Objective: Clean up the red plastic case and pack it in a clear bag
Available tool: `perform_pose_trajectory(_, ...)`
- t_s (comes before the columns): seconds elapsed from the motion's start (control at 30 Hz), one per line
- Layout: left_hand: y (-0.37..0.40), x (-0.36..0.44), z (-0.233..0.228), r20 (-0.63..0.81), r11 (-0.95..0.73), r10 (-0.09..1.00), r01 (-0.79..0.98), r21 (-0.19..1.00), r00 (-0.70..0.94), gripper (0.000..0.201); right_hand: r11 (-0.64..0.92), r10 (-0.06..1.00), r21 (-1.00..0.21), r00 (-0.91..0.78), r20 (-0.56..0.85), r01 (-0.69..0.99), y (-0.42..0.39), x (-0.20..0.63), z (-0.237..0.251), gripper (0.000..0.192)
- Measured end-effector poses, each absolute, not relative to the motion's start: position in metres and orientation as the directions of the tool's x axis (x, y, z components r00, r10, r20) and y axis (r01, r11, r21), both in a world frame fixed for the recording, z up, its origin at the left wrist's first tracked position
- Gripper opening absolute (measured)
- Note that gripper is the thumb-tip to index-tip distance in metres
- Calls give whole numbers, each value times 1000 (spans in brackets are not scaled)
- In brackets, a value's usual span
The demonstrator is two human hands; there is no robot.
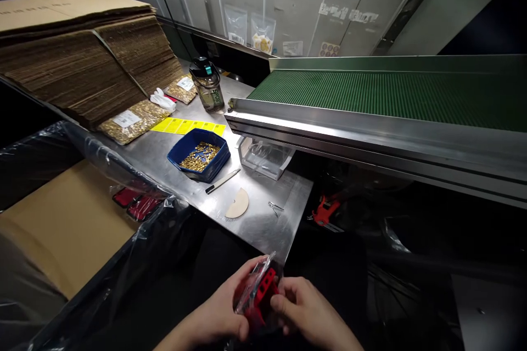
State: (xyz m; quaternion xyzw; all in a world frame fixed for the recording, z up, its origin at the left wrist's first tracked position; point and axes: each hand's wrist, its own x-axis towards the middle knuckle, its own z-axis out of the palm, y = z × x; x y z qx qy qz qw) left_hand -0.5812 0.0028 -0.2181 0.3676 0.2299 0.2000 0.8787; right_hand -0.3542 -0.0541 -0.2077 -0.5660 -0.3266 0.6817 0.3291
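Low in the view, above my lap, my left hand (224,301) grips a red plastic part (265,288) partly covered in clear film. Square openings show along its upturned edge, and its lower side is hidden by shadow and fingers. From the other side my right hand (307,307) meets the part with thumb and fingers pinched together. Whatever lies between those fingertips is too small or covered to tell. Just beyond the hands is the metal table's corner (284,230), with a thin wire-like metal piece (275,207) and a tan half-round disc (237,204) on it.
A blue bin (201,174) of small brass pieces, a marker (223,181), a clear tray (265,160) and a bottle (207,88) occupy the table. The green conveyor (354,88) runs right. Stacked cardboard (82,55) and a plastic-lined box (69,225) with red parts stand left.
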Motion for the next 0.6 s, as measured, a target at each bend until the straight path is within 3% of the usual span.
perform_pose_trajectory(0.1,3,-587,-222,-239,647,578,-260,717,781,111,-653,753,-743,-239,-613,-150,-52,-356,-212,49)
perform_pose_trajectory(0.23,3,-590,-224,-263,669,606,-302,680,750,97,-514,817,-781,76,-572,-354,-48,-352,-208,48)
perform_pose_trajectory(0.3,2,-589,-224,-299,677,602,-275,682,740,96,-396,885,-893,170,-434,-216,-48,-353,-199,37)
perform_pose_trajectory(0.4,2,-585,-225,-326,662,590,-212,719,739,97,-204,977,-953,-9,-211,222,-44,-359,-179,34)
perform_pose_trajectory(0.5,4,-581,-224,-333,633,564,-137,762,756,99,-155,941,-889,-210,-265,430,-36,-366,-160,13)
perform_pose_trajectory(0.6,9,-580,-217,-348,638,532,-96,764,772,96,-201,924,-906,-235,-302,372,-28,-370,-153,24)
